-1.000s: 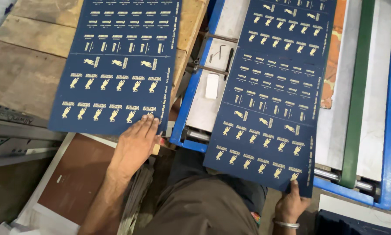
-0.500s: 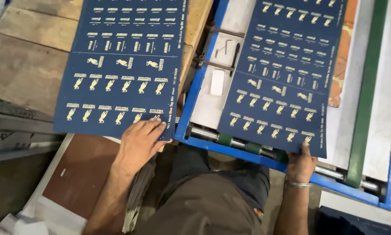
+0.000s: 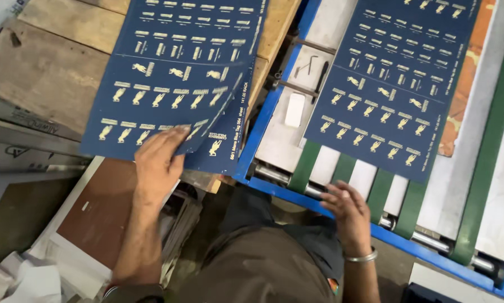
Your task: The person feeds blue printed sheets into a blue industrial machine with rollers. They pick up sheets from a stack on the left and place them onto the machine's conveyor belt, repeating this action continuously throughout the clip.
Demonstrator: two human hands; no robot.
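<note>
Two dark blue printed sheets in play. Left hand (image 3: 157, 163), fingers flat and spread, presses the lower edge of the top sheet (image 3: 173, 84) on a stack (image 3: 221, 147) at 10 o'clock, resting on the wooden bench (image 3: 44, 67); the sheet's corner is bowed up slightly. At 2 o'clock, the second sheet (image 3: 389, 90) lies on the blue-framed machine (image 3: 252, 151), over its green belts (image 3: 302, 168). Right hand (image 3: 350, 216) hovers open at the frame's near rail, gripping nothing. Judged step: sheet just fed, next sheet being separated. Next move likely needs a clean single-sheet lift.
</note>
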